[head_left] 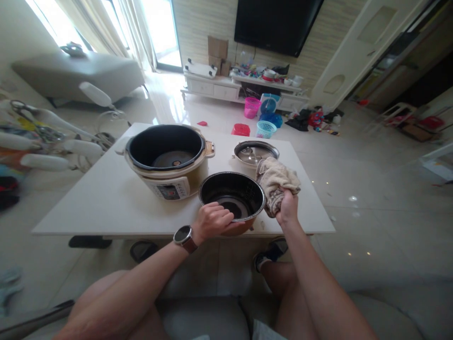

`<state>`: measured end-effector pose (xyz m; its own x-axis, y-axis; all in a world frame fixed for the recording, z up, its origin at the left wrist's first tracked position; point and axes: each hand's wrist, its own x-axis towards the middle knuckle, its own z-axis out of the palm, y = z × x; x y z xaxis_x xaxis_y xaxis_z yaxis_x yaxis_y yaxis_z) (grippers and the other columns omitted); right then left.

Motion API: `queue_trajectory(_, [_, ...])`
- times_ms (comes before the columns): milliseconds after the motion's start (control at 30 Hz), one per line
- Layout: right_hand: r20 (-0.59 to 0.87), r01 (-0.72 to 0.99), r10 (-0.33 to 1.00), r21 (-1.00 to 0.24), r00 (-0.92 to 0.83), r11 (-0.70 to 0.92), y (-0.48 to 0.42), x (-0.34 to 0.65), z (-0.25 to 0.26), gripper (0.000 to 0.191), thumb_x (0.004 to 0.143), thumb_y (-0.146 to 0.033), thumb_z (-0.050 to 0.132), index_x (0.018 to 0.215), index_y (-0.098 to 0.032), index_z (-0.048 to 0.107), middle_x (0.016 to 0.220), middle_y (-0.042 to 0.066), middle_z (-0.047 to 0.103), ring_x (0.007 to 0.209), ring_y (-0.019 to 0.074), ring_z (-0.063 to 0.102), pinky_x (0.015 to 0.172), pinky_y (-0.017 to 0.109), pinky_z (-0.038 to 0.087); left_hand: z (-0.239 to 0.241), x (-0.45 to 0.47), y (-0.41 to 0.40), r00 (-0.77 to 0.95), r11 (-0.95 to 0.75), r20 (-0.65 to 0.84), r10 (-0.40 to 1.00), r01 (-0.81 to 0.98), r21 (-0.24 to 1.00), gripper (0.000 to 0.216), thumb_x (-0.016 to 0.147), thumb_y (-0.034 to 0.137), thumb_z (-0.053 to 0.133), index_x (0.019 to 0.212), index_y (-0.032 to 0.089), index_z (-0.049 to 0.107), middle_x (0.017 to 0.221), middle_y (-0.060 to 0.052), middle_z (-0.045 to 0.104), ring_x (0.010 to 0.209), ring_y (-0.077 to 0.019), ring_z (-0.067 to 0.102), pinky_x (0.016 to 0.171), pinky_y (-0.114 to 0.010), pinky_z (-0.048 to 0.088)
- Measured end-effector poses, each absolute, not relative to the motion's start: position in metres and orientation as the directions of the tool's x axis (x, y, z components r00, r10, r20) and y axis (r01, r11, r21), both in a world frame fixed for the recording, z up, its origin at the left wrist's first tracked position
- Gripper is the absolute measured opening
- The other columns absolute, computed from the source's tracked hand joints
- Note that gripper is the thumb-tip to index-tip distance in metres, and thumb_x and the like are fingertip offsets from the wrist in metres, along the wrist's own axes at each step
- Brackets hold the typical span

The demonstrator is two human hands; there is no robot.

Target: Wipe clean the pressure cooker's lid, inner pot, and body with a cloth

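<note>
Forearms [138, 283]; pot [237, 191] at white table [116, 210]; glossy floor [371, 222]; wall television [276, 23].

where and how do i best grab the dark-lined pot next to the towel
The pot is probably best pinched at its near rim, coming from the person's side, since its open top offers a thin lip there. The left hand grips that side; the right hand holds the towel at its right.

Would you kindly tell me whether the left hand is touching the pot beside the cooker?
Touching. The head view shows the left hand on the near rim of the pot, its fingers curled over the edge.
</note>
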<state>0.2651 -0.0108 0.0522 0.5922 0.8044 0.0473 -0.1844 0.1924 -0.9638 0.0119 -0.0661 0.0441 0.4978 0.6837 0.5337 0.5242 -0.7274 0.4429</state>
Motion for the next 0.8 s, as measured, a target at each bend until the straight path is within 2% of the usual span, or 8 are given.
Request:
queue_trajectory(67, [0.192, -0.046, 0.829, -0.966, 0.525, 0.253, -0.016, 0.262, 0.058, 0.033, 0.078, -0.034, 0.071, 0.107, -0.02, 0.077, 0.103, 0.004, 0.081, 0.105, 0.0247, 0.076, 0.102, 0.044, 0.06, 0.038, 0.011, -0.069, 0.535, -0.744, 0.524, 0.662, 0.549, 0.381, 0.059, 0.1, 0.06, 0.063, 0.056, 0.023, 0.05, 0.053, 0.0, 0.049, 0.051, -0.0136, 0.038, 0.059, -0.035, 0.024])
queue_trajectory(167, [0.39, 0.188, 0.874, -0.919, 0.291, 0.347, -0.028, 0.254, 0.067, 0.034, 0.081, -0.028, 0.069, 0.113, -0.02, 0.078, 0.104, 0.006, 0.082, 0.108, 0.0265, 0.075, 0.105, 0.043, 0.057, 0.031, 0.013, -0.072, 0.581, -0.785, 0.541, 0.608, 0.544, 0.298, 0.06, 0.103, 0.059, 0.06, 0.057, 0.022, 0.05, 0.053, 0.001, 0.047, 0.051, -0.0133, 0.039, 0.058, -0.036, 0.024])
queue_trajectory(267, [0.435, 0.374, 0.9, -0.838, 0.023, 0.396, -0.039, 0.242, 0.073, 0.034, 0.084, -0.026, 0.065, 0.116, -0.021, 0.078, 0.109, 0.007, 0.083, 0.107, 0.0282, 0.075, 0.1, 0.04, 0.058, 0.024, 0.018, -0.073, 0.619, -0.838, 0.604, 0.502, 0.52, 0.164, 0.056, 0.105, 0.054, 0.059, 0.06, 0.022, 0.051, 0.054, 0.002, 0.049, 0.054, -0.0133, 0.042, 0.059, -0.036, 0.025])
queue_trajectory(400, [0.245, 0.673, 0.95, -0.671, -0.196, 0.312, -0.041, 0.228, 0.075, 0.035, 0.087, -0.025, 0.06, 0.117, -0.025, 0.076, 0.109, 0.008, 0.083, 0.1, 0.03, 0.076, 0.09, 0.037, 0.056, 0.015, 0.021, -0.074, 0.658, -0.857, 0.638, 0.4, 0.515, 0.007, 0.049, 0.106, 0.047, 0.06, 0.065, 0.022, 0.055, 0.058, 0.001, 0.053, 0.058, -0.0146, 0.045, 0.06, -0.037, 0.026])
queue_trajectory(500, [0.056, 0.863, 0.986, -0.479, -0.157, 0.164, -0.034, 0.219, 0.075, 0.03, 0.09, -0.027, 0.058, 0.115, -0.027, 0.074, 0.102, 0.01, 0.082, 0.095, 0.0315, 0.075, 0.085, 0.037, 0.053, 0.012, 0.022, -0.077, 0.68, -0.859, 0.604, 0.416, 0.513, 0.015, 0.046, 0.107, 0.044, 0.058, 0.067, 0.022, 0.057, 0.059, 0.0, 0.055, 0.059, -0.0153, 0.046, 0.062, -0.037, 0.027])
queue_trajectory(600, [-0.031, 0.923, 0.995, -0.376, -0.096, 0.077, -0.025, 0.206, 0.074, 0.031, 0.094, -0.029, 0.056, 0.12, -0.028, 0.072, 0.106, 0.012, 0.082, 0.094, 0.0323, 0.075, 0.084, 0.038, 0.053, 0.012, 0.023, -0.083, 0.691, -0.855, 0.579, 0.432, 0.519, 0.018, 0.043, 0.108, 0.042, 0.057, 0.071, 0.022, 0.06, 0.062, 0.0, 0.057, 0.062, -0.0159, 0.049, 0.062, -0.037, 0.028])
queue_trajectory(700, [-0.106, 0.907, 0.985, -0.413, -0.14, 0.084, -0.019, 0.188, 0.066, 0.036, 0.096, -0.027, 0.054, 0.128, -0.029, 0.071, 0.114, 0.012, 0.081, 0.097, 0.0326, 0.076, 0.085, 0.039, 0.054, 0.009, 0.023, -0.089, 0.703, -0.857, 0.572, 0.423, 0.514, 0.001, 0.04, 0.109, 0.042, 0.056, 0.075, 0.021, 0.062, 0.066, -0.001, 0.059, 0.064, -0.0165, 0.051, 0.063, -0.037, 0.029])
queue_trajectory(800, [-0.175, 0.815, 0.937, -0.558, -0.301, 0.158, -0.016, 0.17, 0.053, 0.043, 0.094, -0.021, 0.054, 0.133, -0.029, 0.07, 0.121, 0.009, 0.081, 0.106, 0.03, 0.076, 0.091, 0.036, 0.055, 0.002, 0.024, -0.093, 0.708, -0.872, 0.591, 0.388, 0.489, -0.014, 0.038, 0.109, 0.04, 0.055, 0.077, 0.02, 0.063, 0.067, -0.001, 0.059, 0.065, -0.0164, 0.052, 0.062, -0.035, 0.03])
